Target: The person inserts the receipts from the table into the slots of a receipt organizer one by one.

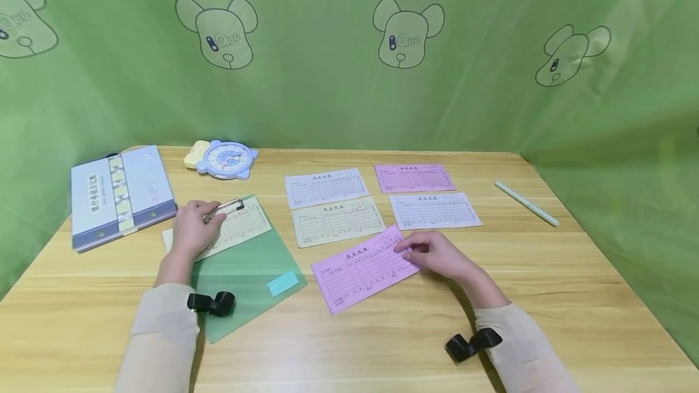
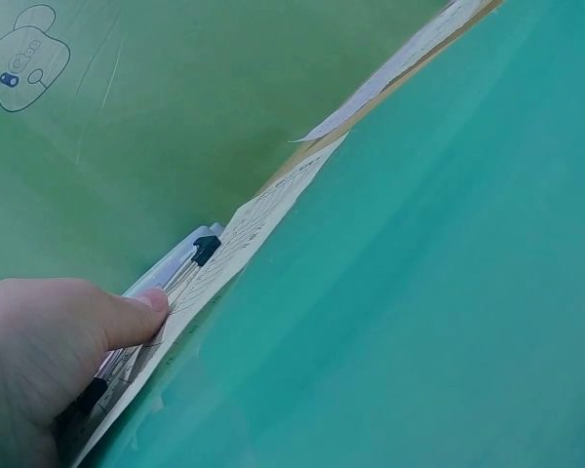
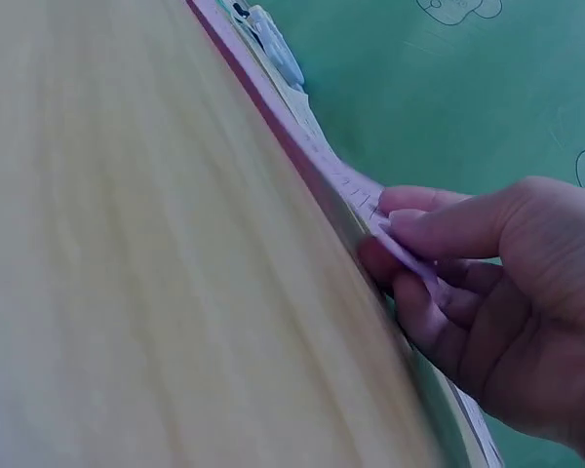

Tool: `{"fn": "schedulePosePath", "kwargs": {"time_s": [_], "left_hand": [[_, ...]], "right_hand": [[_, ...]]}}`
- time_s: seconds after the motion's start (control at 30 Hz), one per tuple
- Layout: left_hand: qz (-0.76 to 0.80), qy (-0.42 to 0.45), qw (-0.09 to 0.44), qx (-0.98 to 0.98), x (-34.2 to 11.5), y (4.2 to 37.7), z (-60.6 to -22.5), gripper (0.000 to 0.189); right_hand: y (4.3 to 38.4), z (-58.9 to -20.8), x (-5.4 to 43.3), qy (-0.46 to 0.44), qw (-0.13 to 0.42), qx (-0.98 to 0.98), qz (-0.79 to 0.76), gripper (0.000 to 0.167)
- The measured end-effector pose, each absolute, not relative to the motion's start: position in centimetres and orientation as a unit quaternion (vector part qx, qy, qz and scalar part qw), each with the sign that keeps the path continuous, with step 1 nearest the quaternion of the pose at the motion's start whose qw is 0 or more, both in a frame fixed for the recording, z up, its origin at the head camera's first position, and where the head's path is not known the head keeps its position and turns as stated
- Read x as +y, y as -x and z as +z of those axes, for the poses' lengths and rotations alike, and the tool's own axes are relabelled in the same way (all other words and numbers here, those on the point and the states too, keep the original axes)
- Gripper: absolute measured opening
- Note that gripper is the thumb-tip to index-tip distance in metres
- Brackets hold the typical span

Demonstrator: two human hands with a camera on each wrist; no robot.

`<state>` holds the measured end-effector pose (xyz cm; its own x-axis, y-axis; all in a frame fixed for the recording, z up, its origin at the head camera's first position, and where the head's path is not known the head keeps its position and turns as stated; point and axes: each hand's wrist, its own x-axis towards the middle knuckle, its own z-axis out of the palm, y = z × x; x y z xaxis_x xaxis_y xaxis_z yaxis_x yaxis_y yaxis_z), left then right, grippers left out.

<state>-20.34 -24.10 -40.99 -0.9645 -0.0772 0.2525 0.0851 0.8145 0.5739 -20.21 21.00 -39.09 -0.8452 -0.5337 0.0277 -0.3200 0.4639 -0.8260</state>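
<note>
One pink slip [image 1: 357,272] extends leftward from the pinching right fingers [image 1: 420,239]; left fingers [image 1: 203,207] grip a clip [image 1: 232,205].

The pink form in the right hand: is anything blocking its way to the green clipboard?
Nothing visible: only tabletop lies between the pink form and green clipboard. A cream form and the left hand are at its metal clip.

Toy clock [image 1: 227,159], ledger [image 1: 102,202], pen [image 1: 526,204], green curtain [image 1: 327,108] (cartoon-printed)
</note>
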Motion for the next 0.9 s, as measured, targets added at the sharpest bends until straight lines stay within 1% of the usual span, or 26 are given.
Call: {"fn": "schedulePosePath", "kwargs": {"time_s": [0.1,0.23,0.3,0.53,0.8,0.9], "left_hand": [[-0.306,0.003,0.132,-0.943,-24.1,20.4,-41.0,0.036],[-0.306,0.004,0.131,-0.943,-24.1,20.4,-41.0,0.036],[-0.306,0.003,0.130,-0.943,-24.2,20.4,-40.9,0.036],[-0.307,-0.002,0.124,-0.943,-24.2,20.5,-40.9,0.037],[-0.308,-0.006,0.119,-0.944,-24.1,20.3,-40.8,0.038],[-0.304,-0.005,0.121,-0.945,-24.1,20.3,-40.8,0.037]], "right_hand": [[20.2,-38.7,21.2,0.239,0.143,0.851,-0.445,0.017],[20.3,-38.0,21.9,0.231,0.186,0.846,-0.443,0.022],[20.4,-37.7,22.4,0.238,0.196,0.841,-0.445,0.024],[20.9,-36.9,23.8,0.274,0.148,0.823,-0.474,0.022],[21.5,-35.8,23.2,0.237,0.145,0.805,-0.524,0.023],[22.1,-35.3,22.4,0.241,0.144,0.797,-0.534,0.025]]}}
